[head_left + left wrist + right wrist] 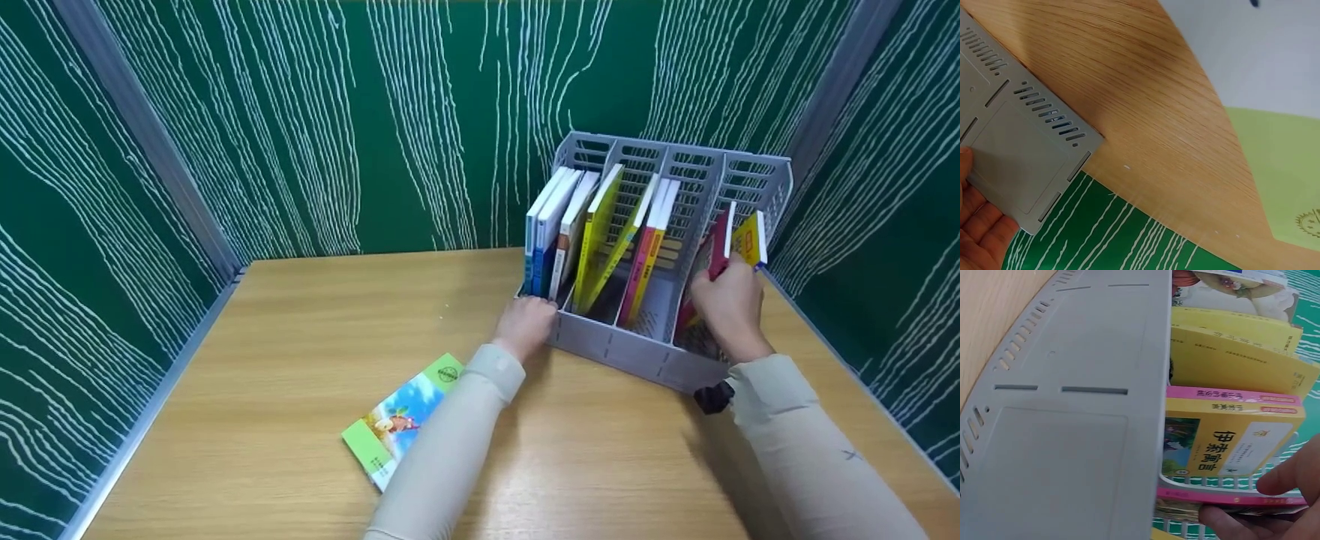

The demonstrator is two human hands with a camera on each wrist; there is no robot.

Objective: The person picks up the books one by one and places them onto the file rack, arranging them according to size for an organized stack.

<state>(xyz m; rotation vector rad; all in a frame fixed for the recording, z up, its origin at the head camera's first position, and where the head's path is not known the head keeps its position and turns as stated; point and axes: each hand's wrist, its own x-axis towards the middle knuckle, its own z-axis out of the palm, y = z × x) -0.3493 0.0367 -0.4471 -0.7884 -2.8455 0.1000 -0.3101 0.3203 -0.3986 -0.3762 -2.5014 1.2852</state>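
Note:
A grey slotted book rack (615,345) with upright dividers stands at the back right of the table. My left hand (527,324) grips its front left corner; in the left wrist view the fingers (994,230) lie along the rack's edge. Over the rightmost compartment, my right hand (731,304) pinches a book with a red-pink spine (1213,496) between thumb and fingers. Just right of it in the head view leans a yellow book (750,238), partly hidden by the hand.
Blue and white books (551,225) fill the left compartment. Two yellow books (600,232) lean in the second, a pink book (643,262) and a yellow-orange book (1230,439) in the third. A green-and-blue book (405,412) lies flat, partly under the left forearm. Green walls enclose the table.

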